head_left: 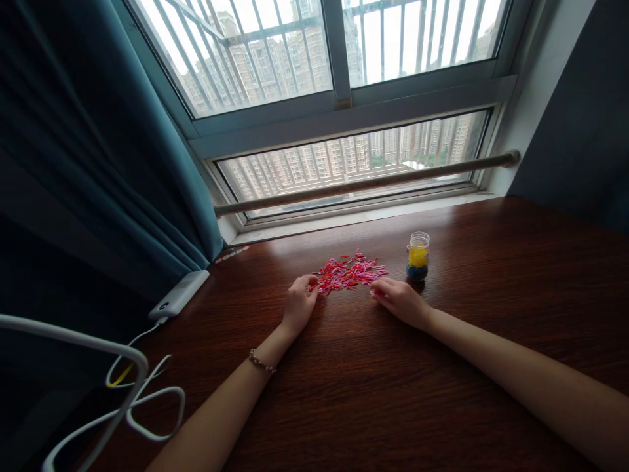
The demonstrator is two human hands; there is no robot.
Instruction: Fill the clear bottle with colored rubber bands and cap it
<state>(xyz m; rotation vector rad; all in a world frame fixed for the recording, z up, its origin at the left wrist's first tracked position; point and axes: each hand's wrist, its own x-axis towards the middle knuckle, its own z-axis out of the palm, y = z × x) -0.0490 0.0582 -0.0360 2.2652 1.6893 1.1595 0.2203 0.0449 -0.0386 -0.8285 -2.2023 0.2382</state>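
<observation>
A loose pile of small red and pink pieces that look like paper clips [351,270] lies on the brown wooden table [314,393]. At the pile's left edge is my left hand [299,305], its fingers curled in a pinch with a bit of red by the fingertips; what it holds is too small to make out. My right hand [400,301] is closed at the right edge of the pile, and a small pinkish piece shows at its fingertips. Just behind the right hand stands an uncapped clear jar [418,255], with yellow contents above blue ones.
A white power bank [179,295] with a white cable [147,393] lies at the table's left edge. Beside it hangs a blue curtain [147,164]. Behind the table is a window with a horizontal rail [368,186]. Small flat coloured pieces [232,254] sit near the back left corner.
</observation>
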